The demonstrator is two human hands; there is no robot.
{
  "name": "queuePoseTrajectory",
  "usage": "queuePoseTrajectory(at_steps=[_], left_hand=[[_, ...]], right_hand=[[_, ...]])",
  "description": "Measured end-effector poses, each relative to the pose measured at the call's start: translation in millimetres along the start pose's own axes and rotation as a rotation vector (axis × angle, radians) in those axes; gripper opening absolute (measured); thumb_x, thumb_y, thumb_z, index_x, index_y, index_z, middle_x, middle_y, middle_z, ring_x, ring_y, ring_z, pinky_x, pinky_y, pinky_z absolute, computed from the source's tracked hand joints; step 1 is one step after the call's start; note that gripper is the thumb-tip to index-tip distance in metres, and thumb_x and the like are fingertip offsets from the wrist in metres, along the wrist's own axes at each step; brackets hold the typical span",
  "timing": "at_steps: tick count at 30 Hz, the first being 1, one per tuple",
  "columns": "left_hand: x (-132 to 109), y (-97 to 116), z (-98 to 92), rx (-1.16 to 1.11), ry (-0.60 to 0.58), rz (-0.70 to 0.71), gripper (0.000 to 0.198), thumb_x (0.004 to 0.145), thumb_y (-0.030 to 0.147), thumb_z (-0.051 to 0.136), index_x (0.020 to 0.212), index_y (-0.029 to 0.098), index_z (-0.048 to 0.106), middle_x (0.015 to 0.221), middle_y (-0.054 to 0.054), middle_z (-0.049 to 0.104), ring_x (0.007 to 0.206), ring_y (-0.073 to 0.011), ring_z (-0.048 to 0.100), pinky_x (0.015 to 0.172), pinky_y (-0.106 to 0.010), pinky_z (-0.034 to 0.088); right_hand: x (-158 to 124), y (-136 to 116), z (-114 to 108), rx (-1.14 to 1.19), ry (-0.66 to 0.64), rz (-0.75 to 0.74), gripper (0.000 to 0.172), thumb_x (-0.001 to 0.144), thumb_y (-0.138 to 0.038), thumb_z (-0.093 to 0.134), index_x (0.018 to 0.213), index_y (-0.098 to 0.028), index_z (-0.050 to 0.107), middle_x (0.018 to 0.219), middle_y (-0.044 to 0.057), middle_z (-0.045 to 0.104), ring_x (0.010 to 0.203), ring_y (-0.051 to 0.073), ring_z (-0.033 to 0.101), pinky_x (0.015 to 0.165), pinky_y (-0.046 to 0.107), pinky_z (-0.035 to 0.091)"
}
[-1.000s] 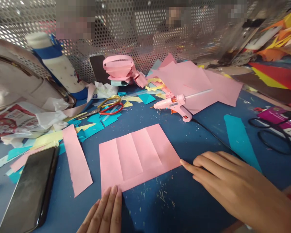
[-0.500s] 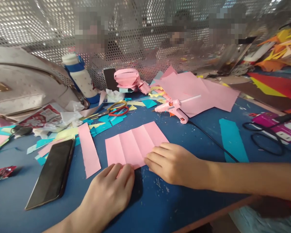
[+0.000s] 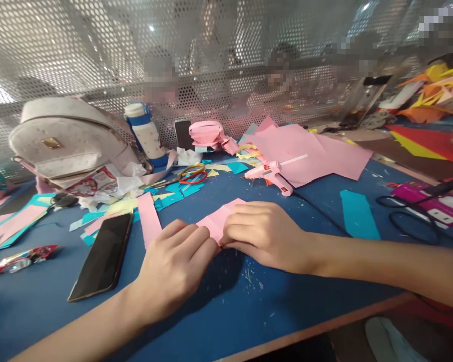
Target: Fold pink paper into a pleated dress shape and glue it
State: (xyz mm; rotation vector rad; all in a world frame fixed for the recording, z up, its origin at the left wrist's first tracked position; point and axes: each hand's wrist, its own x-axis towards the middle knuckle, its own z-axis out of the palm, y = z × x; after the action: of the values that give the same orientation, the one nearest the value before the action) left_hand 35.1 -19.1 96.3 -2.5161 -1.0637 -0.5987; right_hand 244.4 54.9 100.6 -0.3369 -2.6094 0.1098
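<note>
A creased piece of pink paper [image 3: 218,221] lies between my hands on the blue table, most of it hidden under them. My left hand [image 3: 183,264] has its fingers curled over the paper's near left edge. On the right side, my right hand [image 3: 262,234] pinches the same sheet, its thumb tucked below the fingers. The two hands nearly touch at the near edge. Left of them is a pink paper strip [image 3: 149,216], partly behind my left hand. Beyond the hands a pink hot glue gun [image 3: 274,176] lies on its side, a glue stick jutting from its back.
A smartphone [image 3: 101,256] lies at left, near a wrapped snack [image 3: 22,259]. Behind are scissors [image 3: 192,174], paper scraps, a backpack [image 3: 71,136], a bottle [image 3: 147,133] and large pink sheets [image 3: 317,151]. At right are a blue strip [image 3: 358,213] and a purple power strip [image 3: 430,201] with cords.
My hands have moved closer together and cover more of the pink paper, with my left hand farther forward. The view has shifted, so more of the backpack shows.
</note>
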Motion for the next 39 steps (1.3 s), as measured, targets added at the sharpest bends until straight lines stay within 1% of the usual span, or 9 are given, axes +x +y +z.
queuePoseTrajectory(at_steps=[5,10,14,17,19,22,28,34,39], left_hand=[[-7,0,-19.7,-0.124,-0.014,-0.078,0.020,0.095,0.011,0.047,0.080,0.018,0.058,0.069,0.001,0.057,0.062,-0.0132,0.048,0.066,-0.030,0.037],[-25,-6,-32.1,-0.291,-0.022,-0.178,0.017,0.093,0.008,0.050,0.084,0.021,0.057,0.072,0.002,0.059,0.066,-0.0131,0.050,0.067,-0.029,0.038],[-28,-10,-35.1,-0.316,0.003,-0.277,0.015,0.091,0.009,0.053,0.083,0.021,0.056,0.074,0.002,0.061,0.070,-0.0137,0.053,0.064,-0.026,0.040],[-19,-9,-32.0,-0.323,0.003,-0.276,0.017,0.091,0.011,0.053,0.079,0.021,0.056,0.070,0.003,0.061,0.065,-0.0126,0.054,0.061,-0.025,0.041],[-12,-7,-29.3,-0.318,0.003,-0.266,0.017,0.092,0.011,0.051,0.079,0.021,0.057,0.070,0.003,0.061,0.063,-0.0119,0.055,0.061,-0.024,0.042],[-3,-8,-27.1,-0.273,0.022,-0.278,0.014,0.093,0.015,0.052,0.083,0.021,0.060,0.073,0.002,0.063,0.064,-0.0116,0.056,0.060,-0.024,0.041],[15,-15,-25.5,-0.115,0.002,-0.179,0.011,0.093,0.021,0.057,0.086,0.022,0.066,0.081,0.003,0.070,0.071,-0.0136,0.061,0.080,-0.033,0.039],[42,-3,-23.9,-0.189,-0.009,-0.201,0.015,0.093,0.019,0.056,0.079,0.020,0.063,0.074,0.003,0.066,0.068,-0.0137,0.059,0.072,-0.031,0.037],[39,7,-41.5,-0.191,0.066,-0.196,0.019,0.093,0.017,0.054,0.074,0.020,0.060,0.069,0.003,0.060,0.064,-0.0129,0.055,0.071,-0.031,0.037]], right_hand=[[-22,4,-23,0.104,-0.045,0.163,0.022,0.096,-0.023,0.053,0.079,-0.017,0.066,0.078,0.002,0.067,0.078,0.016,0.057,0.072,0.028,0.039],[-51,23,-41,0.167,-0.077,0.304,0.020,0.093,-0.024,0.057,0.075,-0.019,0.065,0.078,0.002,0.067,0.077,0.016,0.059,0.072,0.028,0.043],[-58,29,-49,0.062,0.094,0.406,0.020,0.094,-0.025,0.056,0.077,-0.020,0.065,0.081,0.002,0.068,0.077,0.016,0.061,0.075,0.029,0.045],[-47,18,-49,0.105,0.210,0.330,0.015,0.096,-0.028,0.054,0.095,-0.021,0.067,0.096,0.004,0.070,0.092,0.017,0.063,0.087,0.031,0.046],[-35,9,-47,0.109,0.133,0.248,0.019,0.093,-0.030,0.059,0.109,-0.021,0.066,0.103,0.004,0.071,0.096,0.018,0.064,0.089,0.032,0.045],[-20,6,-40,0.146,0.051,0.188,0.013,0.093,-0.022,0.059,0.094,-0.020,0.072,0.091,0.002,0.073,0.087,0.016,0.065,0.080,0.029,0.047],[-7,14,-28,0.191,0.077,0.257,0.013,0.088,-0.013,0.061,0.084,-0.019,0.072,0.086,0.000,0.072,0.079,0.014,0.064,0.071,0.024,0.044],[3,4,-29,0.189,0.085,0.195,0.010,0.088,-0.012,0.059,0.082,-0.017,0.064,0.084,0.000,0.067,0.075,0.012,0.058,0.065,0.023,0.039],[-5,-1,-42,0.319,0.177,0.170,0.014,0.093,-0.014,0.055,0.081,-0.016,0.063,0.080,0.002,0.064,0.074,0.012,0.056,0.067,0.024,0.041]])
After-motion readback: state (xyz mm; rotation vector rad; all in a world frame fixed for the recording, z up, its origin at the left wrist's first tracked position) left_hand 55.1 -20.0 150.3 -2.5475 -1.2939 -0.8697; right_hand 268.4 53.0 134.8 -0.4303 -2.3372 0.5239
